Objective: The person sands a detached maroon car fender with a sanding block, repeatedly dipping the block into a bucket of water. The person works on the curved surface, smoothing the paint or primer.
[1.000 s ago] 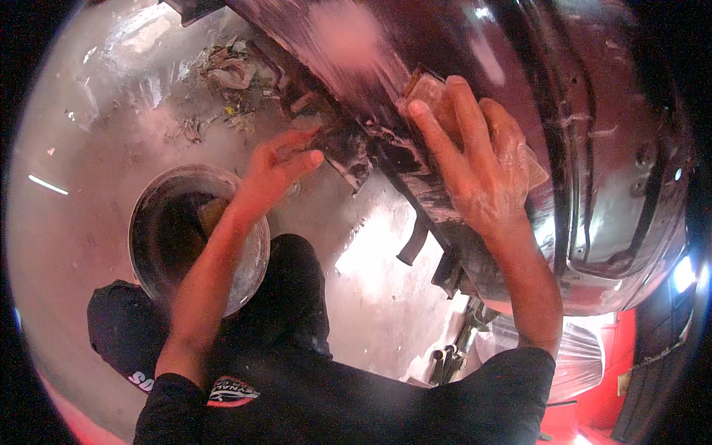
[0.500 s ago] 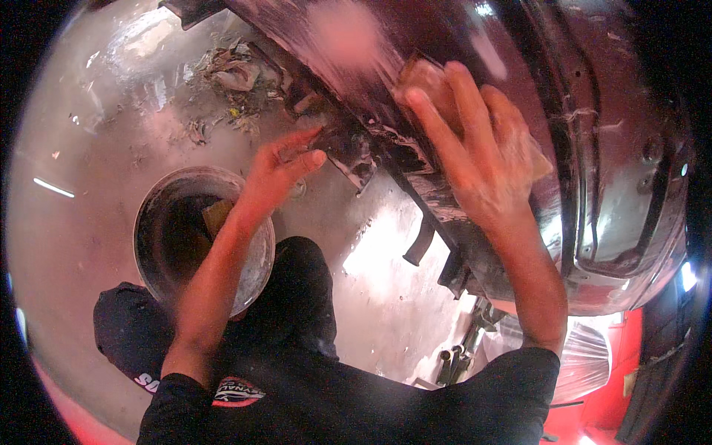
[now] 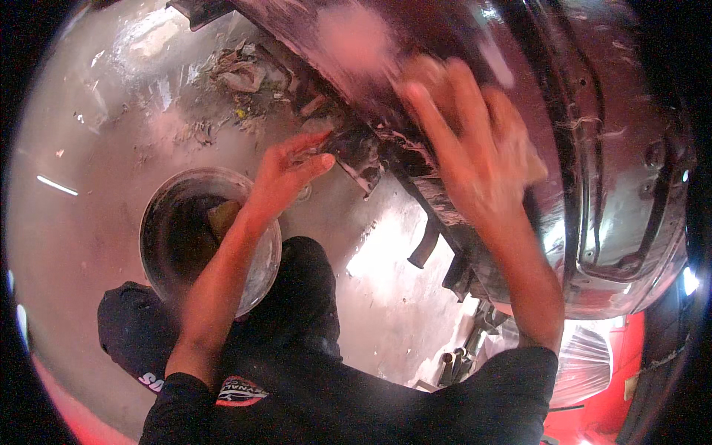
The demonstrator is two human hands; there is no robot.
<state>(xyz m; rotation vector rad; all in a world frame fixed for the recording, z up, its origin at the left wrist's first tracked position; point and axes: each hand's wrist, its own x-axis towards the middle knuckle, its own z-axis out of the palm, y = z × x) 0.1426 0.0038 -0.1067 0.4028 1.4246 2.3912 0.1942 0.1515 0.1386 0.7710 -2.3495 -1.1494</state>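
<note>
My right hand (image 3: pixel 478 148), slightly blurred, lies over a dark maroon vehicle body panel (image 3: pixel 356 44). Its fingers press a piece of sandpaper (image 3: pixel 535 165) to the surface; a tan edge sticks out beside the palm, and the rest is hidden. A pale, scuffed patch spreads over the panel ahead of the fingertips. Lower and to the left, my left hand (image 3: pixel 289 174) is open, thumb and fingers apart, holding nothing. It hovers near the panel's ragged lower edge; whether the fingertips touch it I cannot tell.
A round bucket (image 3: pixel 265 263) stands below my left forearm, with a tan block (image 3: pixel 222 217) inside. Crumpled debris (image 3: pixel 239 74) lies on the grey floor (image 3: pixel 89 245). A dark bracket (image 3: pixel 424 245) juts from the panel's underside. Plastic sheeting (image 3: pixel 586 360) hangs at lower right.
My right hand has shifted slightly on the panel and is more blurred. The left hand stays open by the lower edge. The whole view has moved a little.
</note>
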